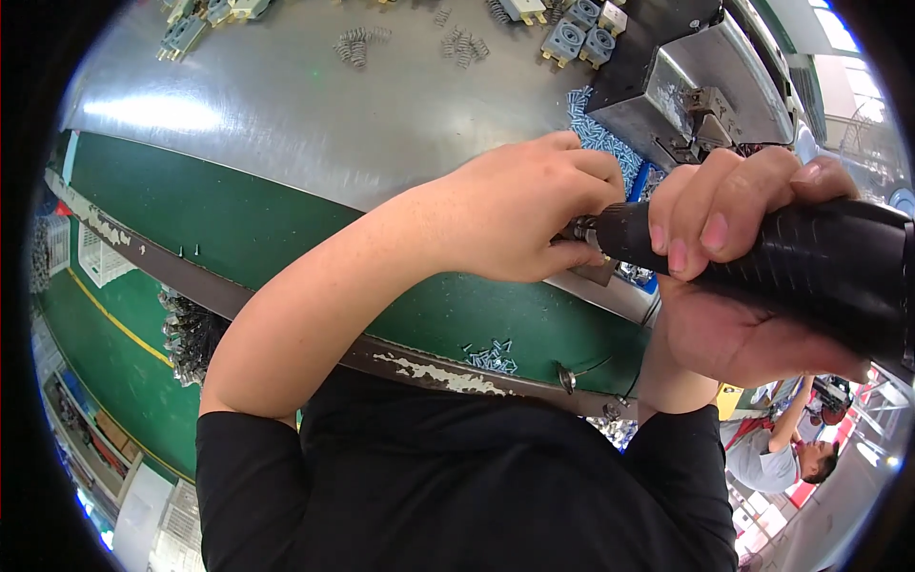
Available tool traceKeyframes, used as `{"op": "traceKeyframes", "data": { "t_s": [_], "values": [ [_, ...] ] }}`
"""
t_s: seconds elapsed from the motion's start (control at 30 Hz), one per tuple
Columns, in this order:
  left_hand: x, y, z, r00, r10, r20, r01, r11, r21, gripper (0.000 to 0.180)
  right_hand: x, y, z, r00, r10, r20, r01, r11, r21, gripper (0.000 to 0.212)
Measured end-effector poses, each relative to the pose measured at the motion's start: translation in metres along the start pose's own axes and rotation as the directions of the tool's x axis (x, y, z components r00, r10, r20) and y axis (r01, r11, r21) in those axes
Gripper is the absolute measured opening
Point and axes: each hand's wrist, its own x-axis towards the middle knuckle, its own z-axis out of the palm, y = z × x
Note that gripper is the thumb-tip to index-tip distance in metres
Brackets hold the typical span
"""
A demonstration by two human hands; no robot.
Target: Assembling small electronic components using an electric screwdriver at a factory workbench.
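Right hand [734,257] wraps the powered screwdriver [810,262] at the right, over the metal bench [315,124] near edge. Left hand [529,214] sits just left of it, fingers at the driver's tip. Loose screws [596,133] lie behind the left hand, beside the metal fixture [705,95] at the bench's far right corner. Springs [357,43] at the far edge, centre. Plastic parts [577,33] right of the springs, more at the far left corner [205,14]. Conveyor belt [238,229] runs along the bench's near edge; a few screws [491,356] lie on it.
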Motion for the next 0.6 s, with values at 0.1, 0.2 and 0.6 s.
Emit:
{"op": "traceKeyframes", "data": {
  "t_s": [0.1, 0.2, 0.6],
  "values": [
    [-0.004, -0.002, 0.002, 0.999, 0.030, -0.038, -0.030, 1.000, 0.008, 0.026, 0.000, 0.001, 0.002, 1.000, 0.000, 0.025, 0.000, 1.000, -0.019, 0.110],
    [-0.004, -0.001, 0.000, 1.000, -0.003, -0.010, 0.003, 1.000, -0.004, 0.026, 0.003, 0.002, -0.001, 0.999, -0.015, 0.041, 0.017, 0.998, -0.055, 0.110],
    [-0.002, 0.013, 0.003, 0.954, 0.257, -0.158, -0.201, 0.932, 0.300, 0.036, 0.006, -0.030, -0.048, 0.936, 0.112, -0.333, -0.171, 0.973, -0.153, 0.097]
  ]
}}
